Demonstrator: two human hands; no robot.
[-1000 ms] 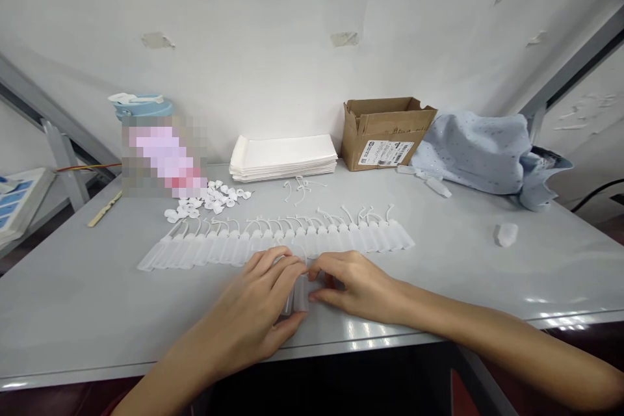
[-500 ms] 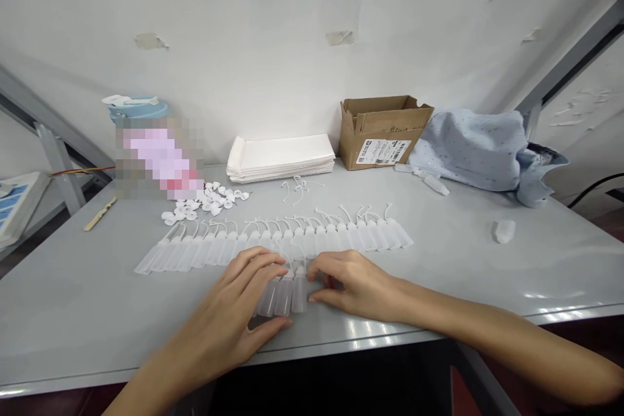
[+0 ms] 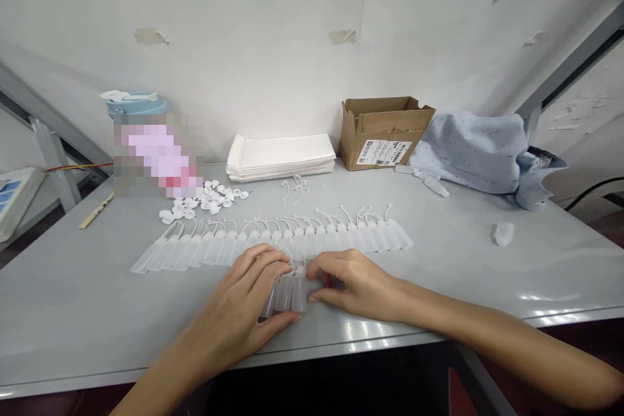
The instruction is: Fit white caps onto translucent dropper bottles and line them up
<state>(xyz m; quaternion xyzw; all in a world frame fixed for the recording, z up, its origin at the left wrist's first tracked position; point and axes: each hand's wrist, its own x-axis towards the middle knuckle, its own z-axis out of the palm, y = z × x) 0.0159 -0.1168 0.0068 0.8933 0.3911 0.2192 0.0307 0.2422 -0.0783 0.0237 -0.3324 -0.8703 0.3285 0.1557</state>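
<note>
Near the front of the table, several small translucent plastic bottles with white tops and thin white cords lie side by side between my hands. My left hand arches over the left ones, its thumb apart from the fingers, and hides part of them. To the right of the small group is my right hand, thumb and fingers curved and parted with nothing seen between them. Behind both hands stretches a long row of similar bottles, cords pointing to the back.
White caps lie heaped at back left by a blurred pink item. Along the wall are stacked white envelopes, an open cardboard box and a pale blue cloth. A clear plastic piece lies at right.
My left hand has shifted slightly right, over more of the small group, and the bottles beneath it look closer together. My right hand stays in place.
</note>
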